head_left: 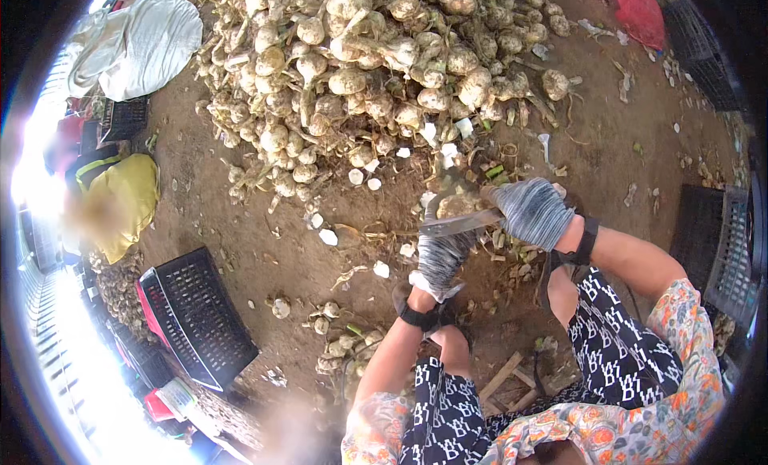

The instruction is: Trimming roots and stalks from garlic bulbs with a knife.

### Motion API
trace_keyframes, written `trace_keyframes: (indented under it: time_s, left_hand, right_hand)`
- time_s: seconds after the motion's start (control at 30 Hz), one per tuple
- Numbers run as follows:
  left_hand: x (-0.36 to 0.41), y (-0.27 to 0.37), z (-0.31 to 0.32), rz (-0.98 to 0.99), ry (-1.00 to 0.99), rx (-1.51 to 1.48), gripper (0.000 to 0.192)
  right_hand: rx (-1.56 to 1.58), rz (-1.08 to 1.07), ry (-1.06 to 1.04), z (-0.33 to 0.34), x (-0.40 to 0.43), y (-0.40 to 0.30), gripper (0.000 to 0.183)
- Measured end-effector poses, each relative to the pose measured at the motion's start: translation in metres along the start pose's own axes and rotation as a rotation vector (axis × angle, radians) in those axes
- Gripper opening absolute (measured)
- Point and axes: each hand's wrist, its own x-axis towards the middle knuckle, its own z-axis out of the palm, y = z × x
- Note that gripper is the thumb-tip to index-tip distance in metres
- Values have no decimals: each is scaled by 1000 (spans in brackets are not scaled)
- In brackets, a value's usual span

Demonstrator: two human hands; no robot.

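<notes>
My right hand, in a grey knit glove, is closed around the handle of a knife. Its blade points left and passes across my left hand, which wears a matching glove. My left hand grips a soil-stained garlic bulb just beyond the blade. Whether the edge touches the bulb I cannot tell. In front of both hands rises a large heap of garlic bulbs with stalks attached. White cut pieces are scattered on the dirt floor below the heap.
Trimmed bulbs lie by my left forearm. A black plastic crate stands tilted at left; another crate is at right. A yellow sack and a white sack lie left, a red mesh bag far right.
</notes>
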Motion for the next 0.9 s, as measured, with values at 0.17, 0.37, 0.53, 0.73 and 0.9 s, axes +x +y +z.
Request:
trace_keyframes:
  time_s: [0.17, 0.37, 0.53, 0.73, 0.9]
  left_hand:
    - [-6, 4, 5, -22, -171, 282, 28]
    - [-29, -5, 20, -330, -8, -257, 34]
    - [3, 47, -10, -636, 112, -766, 54]
    - [10, 33, 0, -382, -150, -453, 29]
    - [25, 38, -5, -83, -325, -248, 14]
  right_hand:
    - [-123, -64, 68, 11, -6, 8, 15]
    - [-85, -39, 45, 17, -7, 20, 14]
    - [-40, 305, -68, 51, -48, 97, 19]
    - [311, 235, -21, 52, -32, 70, 29]
    - [627, 250, -134, 52, -3, 56, 32]
